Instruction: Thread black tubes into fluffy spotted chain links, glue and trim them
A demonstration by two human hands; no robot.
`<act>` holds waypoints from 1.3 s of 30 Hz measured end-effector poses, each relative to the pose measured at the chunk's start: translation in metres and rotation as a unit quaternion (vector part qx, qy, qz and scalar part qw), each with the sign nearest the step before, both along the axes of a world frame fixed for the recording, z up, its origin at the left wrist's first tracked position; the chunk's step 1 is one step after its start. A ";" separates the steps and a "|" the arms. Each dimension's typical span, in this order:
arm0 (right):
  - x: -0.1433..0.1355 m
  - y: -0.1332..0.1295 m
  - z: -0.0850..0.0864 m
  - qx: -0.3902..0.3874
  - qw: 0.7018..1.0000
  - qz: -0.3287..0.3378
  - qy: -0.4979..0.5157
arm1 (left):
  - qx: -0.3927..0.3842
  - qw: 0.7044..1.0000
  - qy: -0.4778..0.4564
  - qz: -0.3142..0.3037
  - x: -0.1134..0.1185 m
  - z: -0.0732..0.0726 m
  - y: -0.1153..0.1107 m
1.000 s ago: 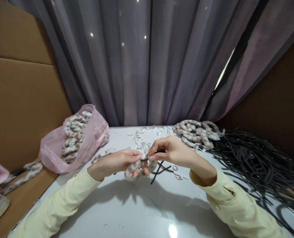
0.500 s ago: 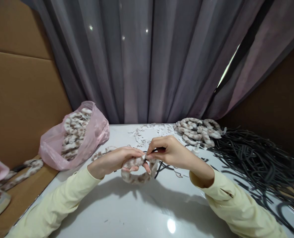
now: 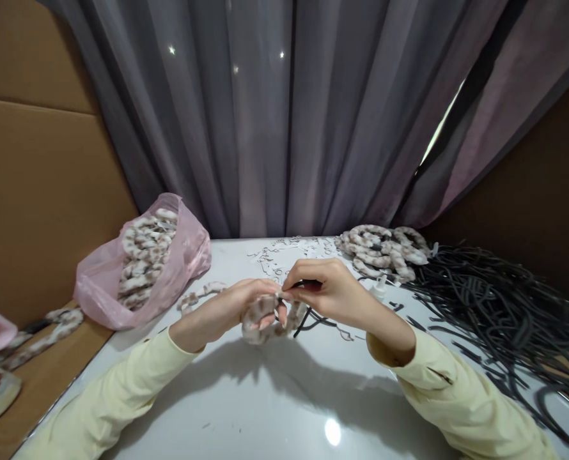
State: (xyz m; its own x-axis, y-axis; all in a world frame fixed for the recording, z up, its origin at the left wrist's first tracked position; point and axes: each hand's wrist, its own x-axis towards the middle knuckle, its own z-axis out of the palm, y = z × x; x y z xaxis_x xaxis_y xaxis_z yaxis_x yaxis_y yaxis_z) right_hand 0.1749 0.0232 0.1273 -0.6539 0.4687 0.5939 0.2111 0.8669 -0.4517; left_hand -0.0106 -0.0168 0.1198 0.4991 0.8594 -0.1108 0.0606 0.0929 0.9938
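Observation:
Above the middle of the white table, my left hand point(image 3: 253, 300) is closed around a fluffy white-and-brown plush ring point(image 3: 260, 333), which hangs as a loop below the fingers. My right hand point(image 3: 320, 284) pinches at the ring's end, its fingertips meeting those of the left. A small dark tip shows between the two hands; what exactly the right fingers grip is hidden. Behind the ring, thin black strips point(image 3: 316, 321) lie on the table. Just beyond my left wrist rests another fluffy piece point(image 3: 201, 294).
A pink plastic bag point(image 3: 191, 246) of fluffy pieces stands at left. More fluffy rings point(image 3: 375, 249) and a heap of black tubes point(image 3: 495, 313) lie at right, near a small white bottle point(image 3: 379, 287). Paper scraps point(image 3: 284, 249) are scattered at the back, before a grey curtain point(image 3: 265, 128).
The plush ring has tilted and risen slightly in my hands. My left fingers have shifted a little upward, and both hands stay together at its end.

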 end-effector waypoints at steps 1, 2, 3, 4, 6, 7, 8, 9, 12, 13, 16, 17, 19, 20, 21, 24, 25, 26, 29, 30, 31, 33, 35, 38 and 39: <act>0.000 0.000 0.000 0.002 1.000 -0.002 0.004 | 0.010 1.000 0.016 0.012 0.002 0.001 -0.001; 0.000 0.001 -0.001 0.004 1.000 -0.004 0.007 | 0.018 0.999 0.032 0.020 0.003 0.001 -0.001; 0.000 0.001 -0.001 0.004 1.000 -0.008 0.008 | 0.025 0.998 0.046 0.022 0.004 0.000 0.000; 0.001 0.001 -0.001 0.002 1.000 -0.010 0.006 | 0.030 0.998 0.057 0.019 0.005 0.000 0.000; 0.000 0.001 -0.001 -0.007 1.000 -0.014 0.002 | 0.039 0.996 0.075 0.014 0.006 -0.002 0.000; 0.000 0.001 -0.001 -0.013 1.000 -0.014 0.000 | 0.044 0.995 0.085 0.016 0.007 -0.003 -0.001; 0.000 0.001 0.000 -0.019 1.000 -0.014 -0.001 | 0.048 0.994 0.096 0.021 0.007 -0.004 -0.002; 0.000 0.001 0.000 -0.025 1.000 -0.015 -0.002 | 0.055 0.992 0.108 0.027 0.008 -0.005 -0.003; 0.000 0.001 0.002 -0.047 0.999 -0.016 -0.003 | 0.105 0.982 0.148 0.049 0.009 -0.009 -0.006; 0.001 0.000 0.003 -0.055 0.998 -0.016 -0.006 | 0.135 0.976 0.162 0.054 0.009 -0.010 -0.007; 0.003 -0.001 0.006 -0.097 0.995 -0.014 -0.026 | 0.221 0.951 0.207 0.065 0.009 -0.012 -0.009; 0.003 -0.001 0.007 -0.115 0.993 -0.014 -0.034 | 0.239 0.944 0.220 0.065 0.009 -0.012 -0.010; 0.004 -0.002 0.009 -0.147 0.988 -0.017 -0.044 | 0.256 0.934 0.241 0.067 0.008 -0.011 -0.011; 0.004 -0.003 0.010 -0.156 0.987 -0.020 -0.044 | 0.262 0.929 0.250 0.071 0.008 -0.011 -0.011; 0.003 -0.003 0.010 -0.160 0.986 -0.022 -0.043 | 0.270 0.924 0.258 0.077 0.008 -0.011 -0.011; 0.003 -0.003 0.011 -0.158 0.986 -0.024 -0.042 | 0.305 0.908 0.273 0.086 0.008 -0.013 -0.011; 0.003 -0.002 0.011 -0.157 0.986 -0.023 -0.045 | 0.316 0.904 0.274 0.084 0.008 -0.013 -0.011; 0.004 -0.002 0.011 -0.157 0.986 -0.020 -0.049 | 0.323 0.902 0.275 0.080 0.008 -0.014 -0.012; 0.006 0.000 0.012 -0.152 0.987 -0.007 -0.061 | 0.325 0.900 0.280 0.071 0.008 -0.015 -0.011; 0.008 0.000 0.013 -0.147 0.987 -0.003 -0.062 | 0.328 0.899 0.284 0.069 0.008 -0.015 -0.011; 0.009 0.001 0.013 -0.139 0.988 0.002 -0.063 | 0.332 0.895 0.291 0.067 0.007 -0.016 -0.010; 0.011 0.002 0.013 -0.116 0.991 0.008 -0.064 | 0.349 0.882 0.309 0.062 0.006 -0.017 -0.009; 0.014 0.003 0.013 -0.081 0.995 0.001 -0.065 | 0.368 0.869 0.328 0.050 0.005 -0.019 -0.009; 0.017 0.005 0.012 -0.010 0.998 -0.023 -0.066 | 0.392 0.850 0.350 0.029 0.003 -0.023 -0.008; 0.017 0.007 0.012 0.011 0.997 -0.025 -0.066 | 0.401 0.842 0.361 0.025 0.002 -0.024 -0.008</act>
State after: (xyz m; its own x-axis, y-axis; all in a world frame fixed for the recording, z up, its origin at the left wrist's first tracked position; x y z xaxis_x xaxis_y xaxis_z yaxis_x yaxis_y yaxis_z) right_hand 0.1919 0.0297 0.1391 -0.7030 0.4910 0.5145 0.3112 0.8629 -0.3982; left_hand -0.0087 -0.0248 0.0957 0.5125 0.8195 0.2563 0.6905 -0.5708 0.4443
